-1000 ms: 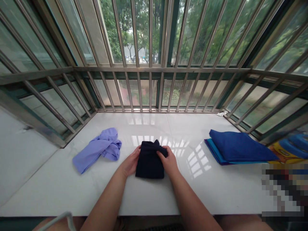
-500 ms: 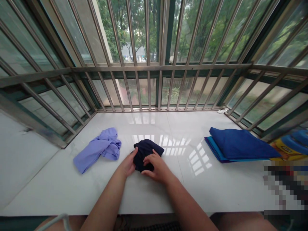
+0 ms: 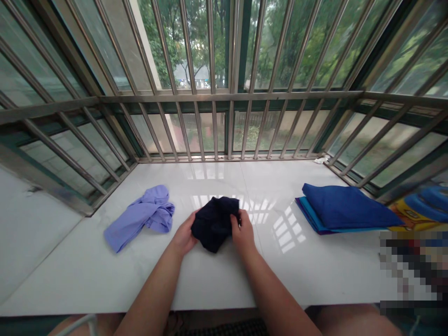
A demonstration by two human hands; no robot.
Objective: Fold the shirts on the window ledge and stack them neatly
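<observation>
A crumpled dark navy cloth (image 3: 215,224) is held between my two hands, just over the white tiled sill. My left hand (image 3: 185,234) grips its left side, and the fingers are partly hidden behind the fabric. At the right edge, my right hand (image 3: 242,229) pinches the cloth between thumb and fingers. To the left lies a loosely bunched lavender cloth (image 3: 140,218). On the right rests a flat folded stack, with a royal blue cloth (image 3: 350,205) on top and a turquoise cloth (image 3: 315,217) showing below it.
Metal bars (image 3: 213,97) enclose the white sill (image 3: 210,280) at the back and sides. A yellow container with a blue lid (image 3: 425,205) stands at the far right. Beside it is a blurred-out patch. A small white scrap (image 3: 321,160) lies in the back right corner.
My right hand has moved from over the middle of the navy cloth to its right edge and now pinches it there. The cloth is spread somewhat wider.
</observation>
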